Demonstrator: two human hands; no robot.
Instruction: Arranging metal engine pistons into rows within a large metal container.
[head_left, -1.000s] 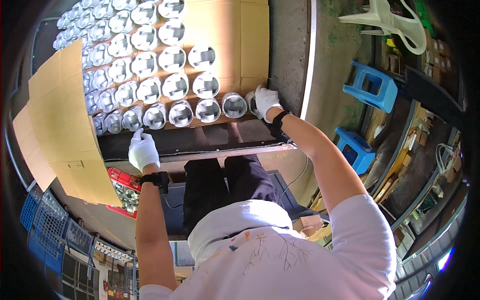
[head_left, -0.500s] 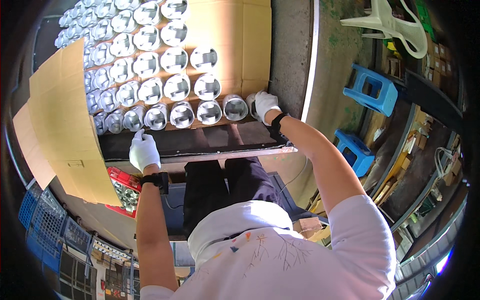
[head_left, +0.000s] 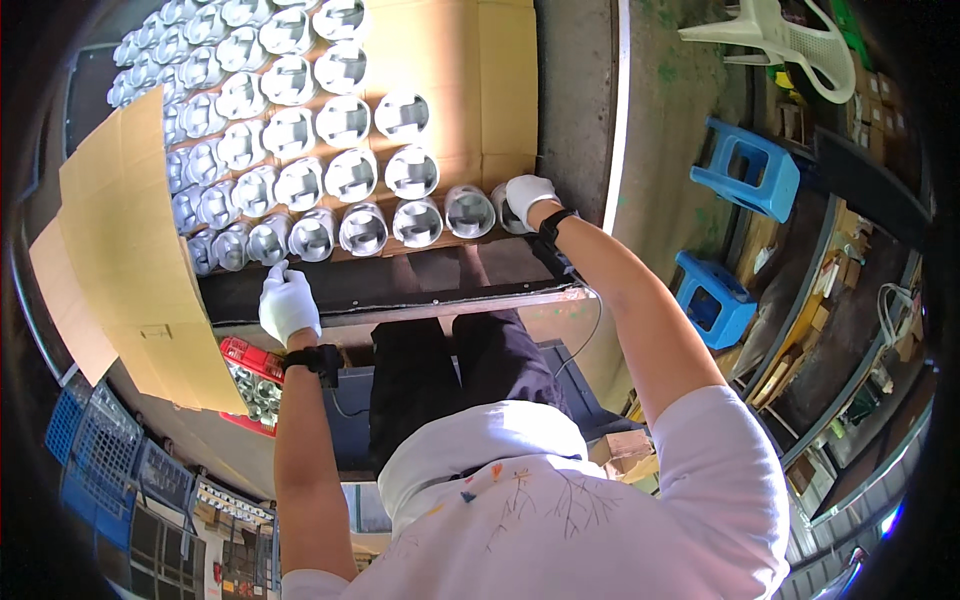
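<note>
Silver metal pistons [head_left: 363, 228] stand in rows on a cardboard-covered table, their hollow ends facing up. At the right end of the nearest row, my right hand [head_left: 530, 196], in a white glove, curls around a piston [head_left: 504, 211] and hides much of it. Next to it stands another piston [head_left: 469, 216]. My left hand [head_left: 288, 304], also gloved, rests at the table's near edge, just below a piston [head_left: 268, 240] of the same row. Its fingers are drawn together, and nothing shows in them.
A cardboard flap [head_left: 135, 250] stands along the left side. Below it is a red crate [head_left: 248, 358] of small metal parts. Bare cardboard [head_left: 505, 80] lies right of the rows. Blue stools [head_left: 745, 170] and a white chair [head_left: 780, 40] are on the floor at right.
My right hand has shifted slightly on the end piston, its wrist a little lower and its back turned up more. My left hand has stayed in place.
</note>
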